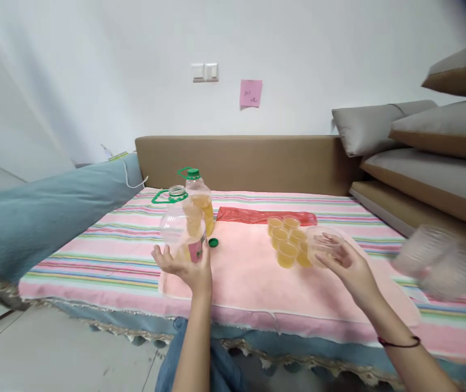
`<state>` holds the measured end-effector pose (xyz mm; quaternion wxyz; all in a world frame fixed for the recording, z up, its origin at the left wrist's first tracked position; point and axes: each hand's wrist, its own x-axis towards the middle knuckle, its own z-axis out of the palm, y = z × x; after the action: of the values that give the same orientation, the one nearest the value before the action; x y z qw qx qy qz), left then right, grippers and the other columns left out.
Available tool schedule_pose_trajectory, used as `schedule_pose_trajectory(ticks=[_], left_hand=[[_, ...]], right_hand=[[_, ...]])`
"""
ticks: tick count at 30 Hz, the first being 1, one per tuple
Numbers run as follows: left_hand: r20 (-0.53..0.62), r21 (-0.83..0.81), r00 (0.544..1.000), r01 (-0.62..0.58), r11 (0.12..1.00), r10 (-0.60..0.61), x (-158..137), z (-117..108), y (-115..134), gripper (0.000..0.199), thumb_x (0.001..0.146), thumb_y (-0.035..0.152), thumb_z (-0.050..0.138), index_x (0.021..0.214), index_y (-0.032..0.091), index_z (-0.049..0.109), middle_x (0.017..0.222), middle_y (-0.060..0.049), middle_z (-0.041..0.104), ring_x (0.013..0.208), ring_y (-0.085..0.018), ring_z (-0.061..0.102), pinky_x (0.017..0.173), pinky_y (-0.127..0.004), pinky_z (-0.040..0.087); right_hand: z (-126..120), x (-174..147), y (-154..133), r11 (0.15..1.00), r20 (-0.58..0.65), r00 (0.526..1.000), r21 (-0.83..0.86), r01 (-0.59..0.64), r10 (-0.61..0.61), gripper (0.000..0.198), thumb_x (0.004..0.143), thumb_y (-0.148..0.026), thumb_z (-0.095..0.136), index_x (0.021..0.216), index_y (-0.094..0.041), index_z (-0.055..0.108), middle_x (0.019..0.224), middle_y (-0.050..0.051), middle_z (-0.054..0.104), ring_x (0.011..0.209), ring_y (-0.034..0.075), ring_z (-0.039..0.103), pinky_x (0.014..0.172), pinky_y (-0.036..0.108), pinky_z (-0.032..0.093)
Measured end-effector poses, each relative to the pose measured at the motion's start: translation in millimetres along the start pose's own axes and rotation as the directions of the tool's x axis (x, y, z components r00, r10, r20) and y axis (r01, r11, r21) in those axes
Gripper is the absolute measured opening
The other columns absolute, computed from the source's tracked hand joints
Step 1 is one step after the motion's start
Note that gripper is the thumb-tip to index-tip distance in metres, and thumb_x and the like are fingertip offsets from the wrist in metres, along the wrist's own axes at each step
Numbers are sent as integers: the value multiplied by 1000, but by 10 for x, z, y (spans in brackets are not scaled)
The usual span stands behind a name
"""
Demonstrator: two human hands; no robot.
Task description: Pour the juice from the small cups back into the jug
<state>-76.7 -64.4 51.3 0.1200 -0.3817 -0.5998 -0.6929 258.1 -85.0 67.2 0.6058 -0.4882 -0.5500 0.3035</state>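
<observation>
My left hand [188, 268] is open, palm up with fingers spread, just in front of a clear plastic jug [173, 223] with a green handle and no cap. Whether the hand touches the jug I cannot tell. Behind it stands a second jug [206, 206], capped in green and partly filled with yellow liquid. A green cap [213, 242] lies beside them. My right hand [345, 261] is closed on a clear plastic cup [318, 244], somewhat blurred. Directly left of that cup stand several cups of yellow liquid [287, 254], close together on a pink mat [245, 277].
Stacks of clear cups [424, 253] lie at the right, blurred. A red plastic sheet [249, 215] is spread behind the filled cups. Grey-brown cushions [433, 174] are piled on the right, and a blue bolster [61, 201] runs along the left.
</observation>
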Motion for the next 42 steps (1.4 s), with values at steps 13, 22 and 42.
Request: schedule_pose_trajectory(ticks=[13, 22, 42], left_hand=[[156, 136, 988, -20, 990, -1, 86, -86, -556, 110, 68, 49, 83, 153, 20, 19, 150, -22, 38, 143, -41, 37, 117, -61, 35], [181, 116, 984, -23, 993, 1, 4, -136, -533, 106, 73, 47, 81, 154, 24, 18, 150, -20, 40, 142, -40, 39, 114, -62, 38], [215, 122, 976, -63, 991, 35, -52, -134, -502, 109, 73, 34, 83, 156, 24, 13, 152, -23, 37, 143, -42, 35, 114, -65, 36]], right_hand=[[1677, 823, -847, 958, 332, 903, 184, 222, -273, 65, 74, -50, 84, 128, -24, 60, 125, 11, 66, 110, 29, 67, 91, 44, 60], [2302, 1187, -1260, 912, 454, 792, 231, 338, -409, 62, 70, -41, 85, 124, -18, 64, 113, 9, 70, 104, 26, 67, 95, 45, 56], [2212, 1354, -1704, 668, 599, 592, -123, 734, -540, 52, 71, -21, 82, 122, -23, 71, 116, 5, 71, 106, 25, 67, 92, 39, 56]])
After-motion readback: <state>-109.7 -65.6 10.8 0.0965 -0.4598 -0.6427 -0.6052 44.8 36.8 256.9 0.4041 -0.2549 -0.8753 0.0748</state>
